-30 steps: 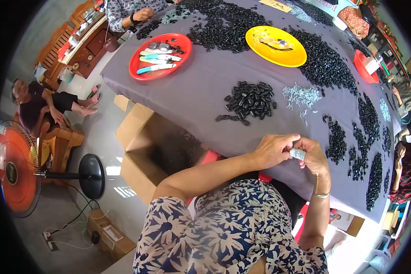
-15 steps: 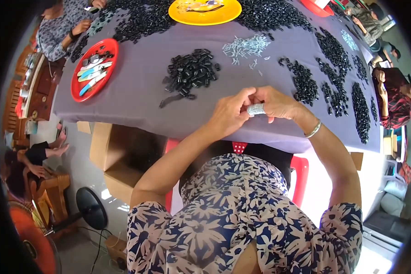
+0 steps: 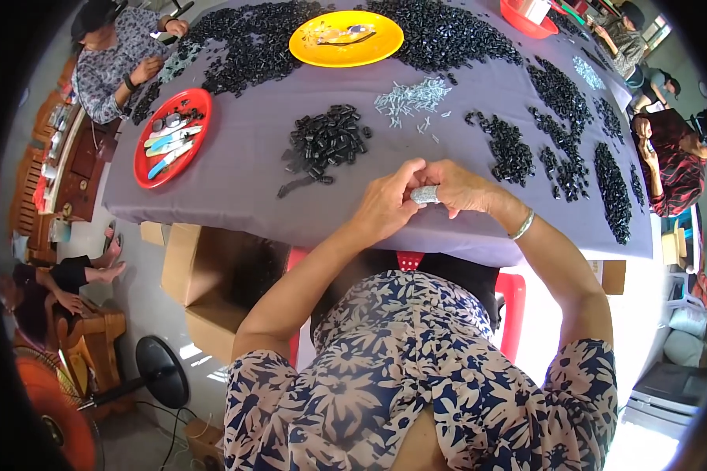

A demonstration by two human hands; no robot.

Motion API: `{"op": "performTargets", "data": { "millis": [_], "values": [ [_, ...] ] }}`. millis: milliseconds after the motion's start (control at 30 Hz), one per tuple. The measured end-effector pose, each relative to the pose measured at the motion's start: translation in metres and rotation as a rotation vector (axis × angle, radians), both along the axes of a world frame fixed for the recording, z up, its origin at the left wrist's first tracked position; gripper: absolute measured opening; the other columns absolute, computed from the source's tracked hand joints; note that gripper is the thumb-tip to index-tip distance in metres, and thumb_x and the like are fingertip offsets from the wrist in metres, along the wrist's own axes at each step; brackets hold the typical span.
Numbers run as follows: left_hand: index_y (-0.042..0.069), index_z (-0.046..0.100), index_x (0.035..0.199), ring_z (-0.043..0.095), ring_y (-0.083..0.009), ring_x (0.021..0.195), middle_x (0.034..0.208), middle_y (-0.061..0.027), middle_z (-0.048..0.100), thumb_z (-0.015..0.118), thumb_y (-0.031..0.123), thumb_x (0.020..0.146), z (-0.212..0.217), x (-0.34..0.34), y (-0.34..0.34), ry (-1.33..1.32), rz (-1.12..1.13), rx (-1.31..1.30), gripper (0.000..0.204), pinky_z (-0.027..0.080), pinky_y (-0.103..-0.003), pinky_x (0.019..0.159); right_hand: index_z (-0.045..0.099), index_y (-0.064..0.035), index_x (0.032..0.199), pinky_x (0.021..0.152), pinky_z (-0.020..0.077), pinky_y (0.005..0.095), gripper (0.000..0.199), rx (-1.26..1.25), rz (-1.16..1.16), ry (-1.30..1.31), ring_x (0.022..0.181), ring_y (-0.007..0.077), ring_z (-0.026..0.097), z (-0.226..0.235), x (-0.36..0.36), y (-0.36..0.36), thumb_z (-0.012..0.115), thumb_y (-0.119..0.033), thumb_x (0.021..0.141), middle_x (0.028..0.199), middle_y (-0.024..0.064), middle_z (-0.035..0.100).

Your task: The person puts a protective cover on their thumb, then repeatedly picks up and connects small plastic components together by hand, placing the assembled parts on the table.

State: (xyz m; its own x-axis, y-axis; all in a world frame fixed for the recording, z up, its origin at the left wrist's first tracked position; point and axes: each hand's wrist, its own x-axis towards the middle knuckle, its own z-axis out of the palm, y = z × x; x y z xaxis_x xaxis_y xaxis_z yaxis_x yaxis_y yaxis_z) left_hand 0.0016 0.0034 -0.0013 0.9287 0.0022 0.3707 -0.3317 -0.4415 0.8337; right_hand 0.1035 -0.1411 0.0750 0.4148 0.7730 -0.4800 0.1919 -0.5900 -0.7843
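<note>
My left hand (image 3: 385, 207) and my right hand (image 3: 465, 188) meet fingertip to fingertip above the front part of the table. Both have their fingers closed in a pinch; whatever is between them is too small or hidden to name. A silvery wrap (image 3: 424, 195) encircles a finger where the hands meet, seemingly one of the right hand's. Just beyond to the left lies a heap of short black tubular pieces (image 3: 327, 140). Straight ahead is a loose pile of thin clear-whitish pins (image 3: 412, 98). More small black pieces (image 3: 504, 145) lie in a cluster beyond my right hand.
A red plate (image 3: 204, 145) with blue-and-white handled tools stands at the left. A yellow plate (image 3: 310, 52) sits at the far middle among large black heaps (image 3: 456, 39). An open cardboard box (image 3: 182, 263) is under the table edge. Other people work around the table.
The view has shifted slightly, so the table things appear a little lower. My hands stay together, with only a slight change in the fingers' pose.
</note>
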Motion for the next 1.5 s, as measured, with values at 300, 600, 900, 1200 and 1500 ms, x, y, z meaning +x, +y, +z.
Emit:
{"op": "performTargets", "data": {
  "millis": [300,600,900,1200,1500],
  "values": [
    [0.005,0.064,0.087,0.06,-0.026,0.066,0.077,-0.0102,0.059,0.071,0.0,0.073,0.035,0.004,0.052,-0.228,0.358,0.192,0.016,0.047,-0.036,0.06,0.061,-0.0064,0.092,0.046,0.0455,0.0179,0.008,0.414,-0.304,0.003,0.061,0.0022,0.052,-0.04,-0.015,-0.042,0.066,-0.012,0.091,0.076,-0.0025,0.057],
    [0.006,0.067,0.097,0.063,-0.0318,0.083,0.087,-0.0114,0.061,0.071,0.006,0.077,0.045,0.034,0.111,-0.129,0.614,0.531,0.02,0.049,-0.041,0.071,0.06,-0.0061,0.088,0.047,0.045,0.0173,0.008,0.562,-0.389,-0.15,0.059,-0.0005,0.049,-0.055,-0.024,-0.044,0.067,-0.007,0.091,0.071,-0.0056,0.054],
    [0.011,0.065,0.112,0.064,-0.0251,0.095,0.097,-0.0076,0.062,0.061,0.002,0.087,0.038,0.108,0.111,-0.055,0.309,0.552,0.027,0.05,-0.035,0.082,0.06,-0.0052,0.09,0.047,0.0452,0.0174,0.007,0.557,-0.415,-0.152,0.06,-0.0004,0.05,-0.049,-0.028,-0.042,0.067,-0.005,0.09,0.072,-0.0048,0.055],
    [0.013,0.071,0.098,0.063,-0.0282,0.088,0.087,-0.0049,0.063,0.062,0.002,0.083,0.026,0.125,0.115,-0.119,0.255,0.836,0.02,0.05,-0.039,0.077,0.06,-0.0052,0.09,0.048,0.0456,0.0174,0.007,0.593,-0.398,-0.094,0.062,0.0004,0.052,-0.05,-0.023,-0.043,0.066,-0.002,0.09,0.074,-0.004,0.057],
    [0.011,0.071,0.095,0.063,-0.0275,0.086,0.086,-0.0073,0.064,0.059,-0.006,0.075,0.037,0.09,0.133,-0.283,0.419,0.767,0.028,0.047,-0.04,0.074,0.06,-0.0049,0.089,0.048,0.0458,0.0175,0.006,0.576,-0.394,-0.109,0.062,0.0003,0.052,-0.049,-0.023,-0.044,0.067,-0.003,0.09,0.075,-0.0041,0.057]
  ]
}}
